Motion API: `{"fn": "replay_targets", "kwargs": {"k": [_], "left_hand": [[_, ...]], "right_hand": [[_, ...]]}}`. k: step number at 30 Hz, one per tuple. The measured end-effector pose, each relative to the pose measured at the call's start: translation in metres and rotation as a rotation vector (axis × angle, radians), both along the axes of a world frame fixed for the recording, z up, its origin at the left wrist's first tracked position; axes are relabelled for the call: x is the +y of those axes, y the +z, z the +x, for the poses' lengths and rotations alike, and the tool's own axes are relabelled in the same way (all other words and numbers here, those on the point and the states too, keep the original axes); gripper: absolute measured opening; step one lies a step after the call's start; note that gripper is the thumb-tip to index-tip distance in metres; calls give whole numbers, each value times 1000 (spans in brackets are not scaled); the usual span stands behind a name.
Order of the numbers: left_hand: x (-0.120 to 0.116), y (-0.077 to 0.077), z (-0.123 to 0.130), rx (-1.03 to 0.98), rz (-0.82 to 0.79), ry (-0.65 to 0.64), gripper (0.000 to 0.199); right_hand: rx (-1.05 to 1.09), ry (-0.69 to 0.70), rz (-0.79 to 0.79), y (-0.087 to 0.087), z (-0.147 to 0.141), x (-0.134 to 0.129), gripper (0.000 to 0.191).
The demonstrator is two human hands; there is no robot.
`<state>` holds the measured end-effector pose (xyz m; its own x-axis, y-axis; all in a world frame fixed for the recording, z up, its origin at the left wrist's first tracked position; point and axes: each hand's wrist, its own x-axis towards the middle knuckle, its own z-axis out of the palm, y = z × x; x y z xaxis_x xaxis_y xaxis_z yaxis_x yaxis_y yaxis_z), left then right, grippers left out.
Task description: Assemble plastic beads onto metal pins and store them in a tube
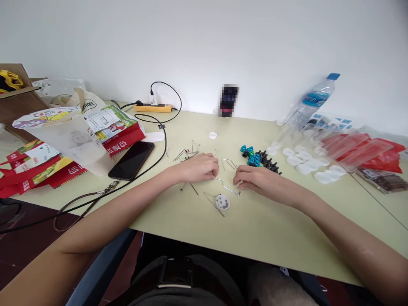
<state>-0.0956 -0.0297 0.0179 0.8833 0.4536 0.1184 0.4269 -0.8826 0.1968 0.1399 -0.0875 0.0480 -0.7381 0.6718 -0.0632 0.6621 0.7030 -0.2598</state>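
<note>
My left hand (204,167) is closed, its fingers pinched on one end of a thin bent metal wire (227,186). The wire's other end reaches right and toward me, near my right hand (248,178). My right hand has its fingers curled, thumb a little apart; whether anything sits between them is hidden. Just below the wire lies a small round white dish (222,202) with small dark pieces in it, a thin metal rod (218,208) beside it. More bent wires (183,155) lie behind my left hand. Blue and black small parts (254,160) are behind my right hand.
A black phone (131,160), cable, plastic cup (79,140) and red packaging (123,142) are at the left. A yellow power strip (153,108) stands by the wall. White discs (306,163), a water bottle (318,100) and red plastic bags (379,153) are at the right.
</note>
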Motion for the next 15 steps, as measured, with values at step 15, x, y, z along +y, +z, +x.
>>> {"fn": "replay_targets", "kwargs": {"k": [15], "left_hand": [[-12,-8,15,-153,-228,2,17]], "right_hand": [[165,-114,242,-20,-14,-2,23]]}}
